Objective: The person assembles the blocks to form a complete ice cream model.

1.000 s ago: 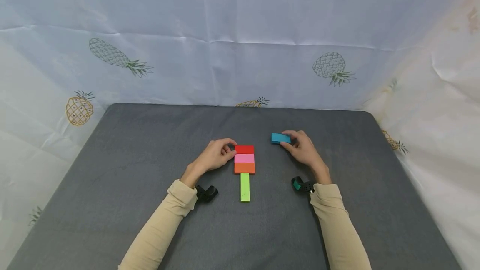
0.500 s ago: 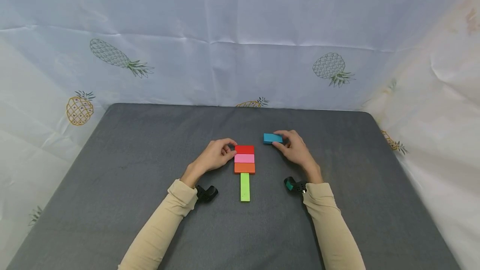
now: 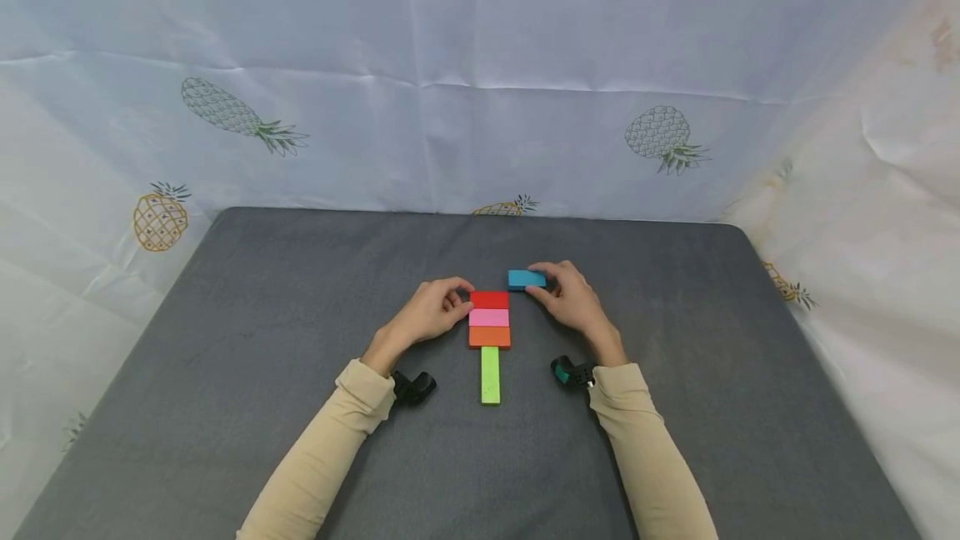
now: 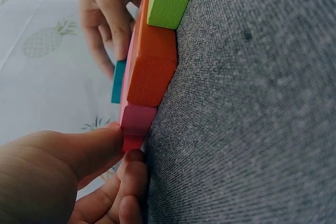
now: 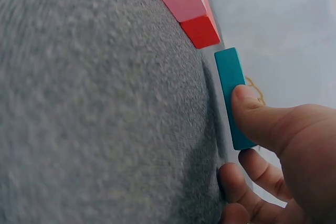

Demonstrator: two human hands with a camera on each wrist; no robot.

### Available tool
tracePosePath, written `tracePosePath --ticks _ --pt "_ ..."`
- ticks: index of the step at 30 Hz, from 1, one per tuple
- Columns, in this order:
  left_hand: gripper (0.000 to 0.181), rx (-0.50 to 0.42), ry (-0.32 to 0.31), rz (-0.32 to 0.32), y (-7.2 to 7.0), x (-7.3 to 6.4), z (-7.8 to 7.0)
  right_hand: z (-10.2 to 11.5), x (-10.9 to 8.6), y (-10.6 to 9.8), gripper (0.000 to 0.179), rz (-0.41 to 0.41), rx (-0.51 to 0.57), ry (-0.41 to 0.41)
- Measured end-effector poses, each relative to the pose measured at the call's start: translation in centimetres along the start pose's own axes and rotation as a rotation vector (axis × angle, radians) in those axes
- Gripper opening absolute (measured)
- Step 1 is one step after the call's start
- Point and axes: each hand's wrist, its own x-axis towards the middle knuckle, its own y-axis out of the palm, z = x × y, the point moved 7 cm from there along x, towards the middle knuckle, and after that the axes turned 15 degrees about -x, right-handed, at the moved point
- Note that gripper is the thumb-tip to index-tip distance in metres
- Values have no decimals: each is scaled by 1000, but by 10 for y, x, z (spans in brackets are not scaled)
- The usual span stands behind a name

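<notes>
My right hand pinches a blue rectangular wooden block by its right end, thumb on the near side. In the right wrist view, the blue block appears raised off the cloth, just beyond the red block. My left hand holds the left end of the red block between thumb and fingers. Against the red block lie a pink block and an orange block, side by side. A lime-green block points toward me from the orange block's middle.
Dark grey cloth covers the table. A pale curtain printed with pineapples hangs behind and along the sides. Each wrist wears a black camera mount, with the left camera close to the cloth.
My right hand has carried the blue block leftward, from well right of the row to near the red block's far right corner. The left hand and the other blocks stay in place.
</notes>
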Motion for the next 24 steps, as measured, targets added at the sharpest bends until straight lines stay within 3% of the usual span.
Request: tracePosePath --ticks 24 --pt "28 -8 1 -1 0 0 -1 12 0 10 41 46 -112 16"
